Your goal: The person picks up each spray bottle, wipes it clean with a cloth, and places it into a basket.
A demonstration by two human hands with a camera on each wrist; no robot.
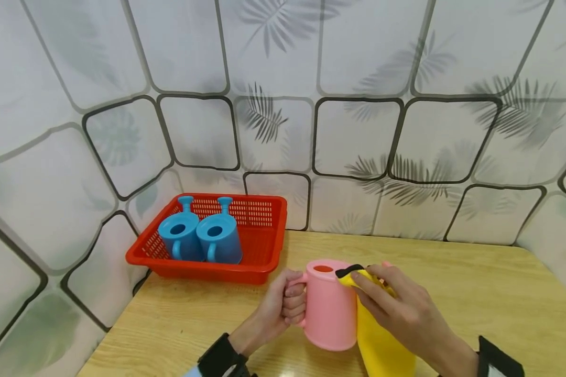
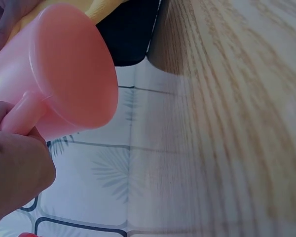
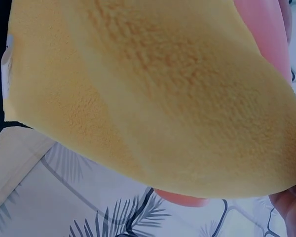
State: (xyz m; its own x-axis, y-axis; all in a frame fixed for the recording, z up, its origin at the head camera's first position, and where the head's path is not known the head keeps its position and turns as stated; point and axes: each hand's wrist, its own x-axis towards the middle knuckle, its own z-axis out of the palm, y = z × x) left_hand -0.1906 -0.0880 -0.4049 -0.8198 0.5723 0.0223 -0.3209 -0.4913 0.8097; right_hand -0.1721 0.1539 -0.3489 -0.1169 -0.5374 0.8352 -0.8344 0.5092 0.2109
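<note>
A pink watering can (image 1: 330, 317) is held upright above the table in the head view. My left hand (image 1: 272, 303) grips its side handle with curled fingers. Its flat base (image 2: 76, 69) faces the left wrist camera. In my right hand (image 1: 407, 311) a yellow cloth (image 1: 382, 348) with dark edging is pinched against the can's top rim, and the rest hangs down along the can's right side. Fuzzy yellow cloth (image 3: 177, 103) fills most of the right wrist view, hiding much of the can. Most of the spout is behind the right hand.
A red plastic basket (image 1: 198, 269) stands at the back left of the wooden table (image 1: 490, 303). Inside it are two blue watering cans, one at left (image 1: 192, 246) and one at right (image 1: 229, 246). Leaf-patterned covering (image 1: 273, 136) lines the wall behind.
</note>
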